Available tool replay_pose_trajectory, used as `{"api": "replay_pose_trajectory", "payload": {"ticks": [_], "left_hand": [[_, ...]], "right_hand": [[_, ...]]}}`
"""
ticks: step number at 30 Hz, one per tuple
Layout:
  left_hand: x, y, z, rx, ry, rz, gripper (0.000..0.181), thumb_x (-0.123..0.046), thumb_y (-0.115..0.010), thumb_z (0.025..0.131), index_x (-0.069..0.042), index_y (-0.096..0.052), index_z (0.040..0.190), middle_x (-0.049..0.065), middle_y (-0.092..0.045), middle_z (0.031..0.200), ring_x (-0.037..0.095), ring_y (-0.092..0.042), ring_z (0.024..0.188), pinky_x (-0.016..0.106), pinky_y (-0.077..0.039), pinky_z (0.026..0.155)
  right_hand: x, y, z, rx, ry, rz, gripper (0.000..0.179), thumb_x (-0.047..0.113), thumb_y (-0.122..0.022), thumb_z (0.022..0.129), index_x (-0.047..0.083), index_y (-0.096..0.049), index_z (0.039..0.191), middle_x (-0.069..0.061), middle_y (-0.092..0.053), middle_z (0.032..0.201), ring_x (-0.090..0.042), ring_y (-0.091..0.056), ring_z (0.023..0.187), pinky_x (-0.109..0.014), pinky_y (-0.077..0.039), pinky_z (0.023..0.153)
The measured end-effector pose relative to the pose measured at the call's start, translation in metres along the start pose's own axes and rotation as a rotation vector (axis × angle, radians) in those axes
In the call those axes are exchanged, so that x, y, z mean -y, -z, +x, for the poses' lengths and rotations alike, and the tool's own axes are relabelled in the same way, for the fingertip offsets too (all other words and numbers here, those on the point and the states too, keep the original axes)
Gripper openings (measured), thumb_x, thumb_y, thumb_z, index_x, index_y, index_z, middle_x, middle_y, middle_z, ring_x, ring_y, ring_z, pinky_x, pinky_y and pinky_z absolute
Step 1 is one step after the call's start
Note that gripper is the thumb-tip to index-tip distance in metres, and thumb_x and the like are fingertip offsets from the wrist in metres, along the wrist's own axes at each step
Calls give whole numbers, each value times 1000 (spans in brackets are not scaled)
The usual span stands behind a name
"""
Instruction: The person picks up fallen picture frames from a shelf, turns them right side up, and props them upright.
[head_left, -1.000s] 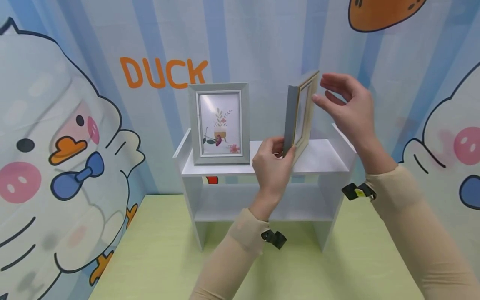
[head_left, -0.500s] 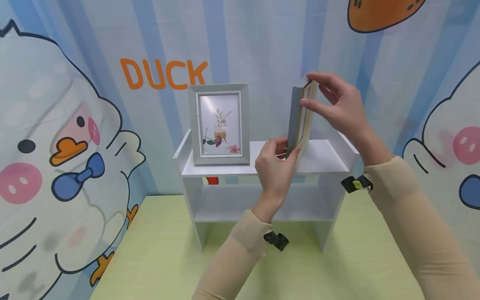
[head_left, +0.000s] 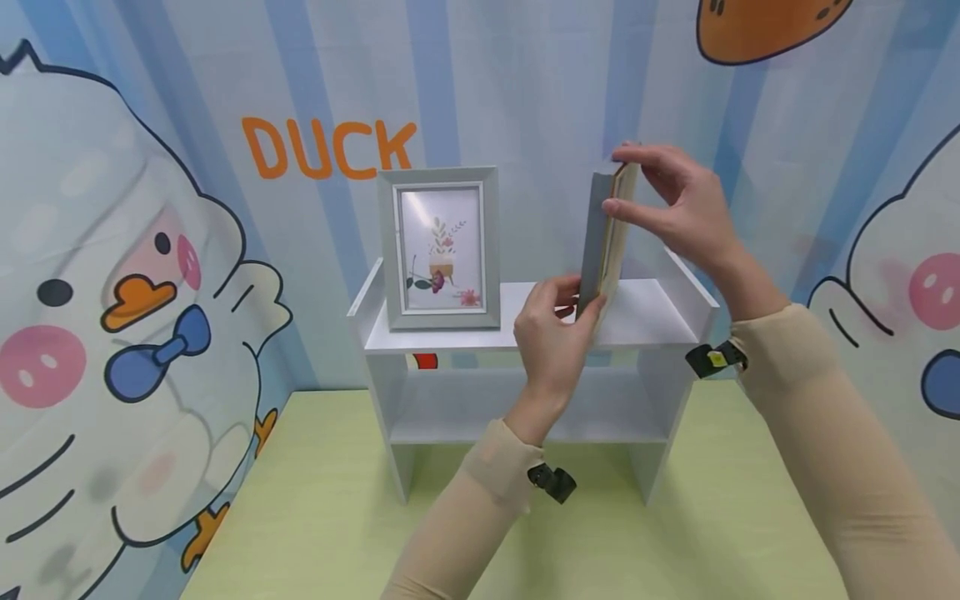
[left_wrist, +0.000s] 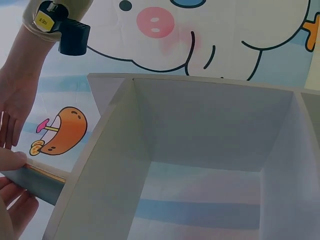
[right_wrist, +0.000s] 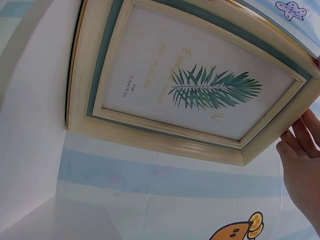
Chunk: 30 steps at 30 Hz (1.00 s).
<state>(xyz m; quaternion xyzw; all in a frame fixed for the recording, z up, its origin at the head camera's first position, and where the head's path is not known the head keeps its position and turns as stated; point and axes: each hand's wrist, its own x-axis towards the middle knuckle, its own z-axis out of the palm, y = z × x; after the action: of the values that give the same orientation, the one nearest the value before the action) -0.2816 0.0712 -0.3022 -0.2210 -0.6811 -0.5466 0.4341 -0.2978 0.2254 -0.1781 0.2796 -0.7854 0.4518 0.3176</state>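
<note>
My left hand (head_left: 555, 342) grips the lower part of a picture frame (head_left: 602, 225), thumb on one side and fingers on the other. My right hand (head_left: 686, 200) holds it near the top, thumb and forefinger at the edge. The frame stands upright, nearly edge-on in the head view, its grey-blue side toward me and its cream front facing right. In the right wrist view, the frame's front (right_wrist: 195, 145) shows a green palm-leaf print (right_wrist: 215, 87) with gold lettering. Its bottom end meets the white shelf unit (head_left: 645, 321).
On the left of the shelf unit stands a second, grey picture frame (head_left: 438, 318) with a flower print. The unit has side panels and a lower shelf (head_left: 525, 408), and stands on a pale green table (head_left: 315, 500). Behind hangs a striped curtain (head_left: 540, 100) with duck drawings.
My right hand has come left onto the frame's top and taken hold. The frame has turned more edge-on and shifted slightly right with my left hand. The grey frame has not moved.
</note>
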Motion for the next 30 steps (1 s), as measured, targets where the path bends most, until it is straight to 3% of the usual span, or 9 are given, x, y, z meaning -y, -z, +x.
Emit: {"api": "replay_pose_trajectory", "payload": {"ticks": [10,17,25,30], "left_hand": [[4,2,-3,72,-45,-104,21,-14,-74,82,-5,-69,101,8,-70,93,15,-67,86,22,-58,73],[11,4,-5,76,-24,-124,20,-11,-74,81,-3,-70,100,8,-70,93,15,-69,81,24,-58,72],[15,3,-8,131,29,-112,24,-6,-73,80,-1,-69,102,10,-69,95,19,-69,82,25,-59,74],[14,2,-8,163,62,-102,27,-5,-75,78,-3,-68,104,10,-68,96,19,-69,83,26,-58,74]], "right_hand": [[6,4,2,47,43,7,49,7,-73,81,6,-58,128,-7,-54,134,-14,-46,130,-26,-36,110],[22,5,-1,77,52,48,46,6,-70,83,0,-57,126,-13,-54,133,-16,-46,130,-24,-35,110],[-8,10,10,113,72,69,46,2,-70,82,2,-57,126,-8,-54,135,-15,-45,131,-19,-36,108],[-13,12,12,135,102,77,46,-1,-69,82,1,-57,126,-7,-55,135,-15,-45,132,-19,-35,109]]}}
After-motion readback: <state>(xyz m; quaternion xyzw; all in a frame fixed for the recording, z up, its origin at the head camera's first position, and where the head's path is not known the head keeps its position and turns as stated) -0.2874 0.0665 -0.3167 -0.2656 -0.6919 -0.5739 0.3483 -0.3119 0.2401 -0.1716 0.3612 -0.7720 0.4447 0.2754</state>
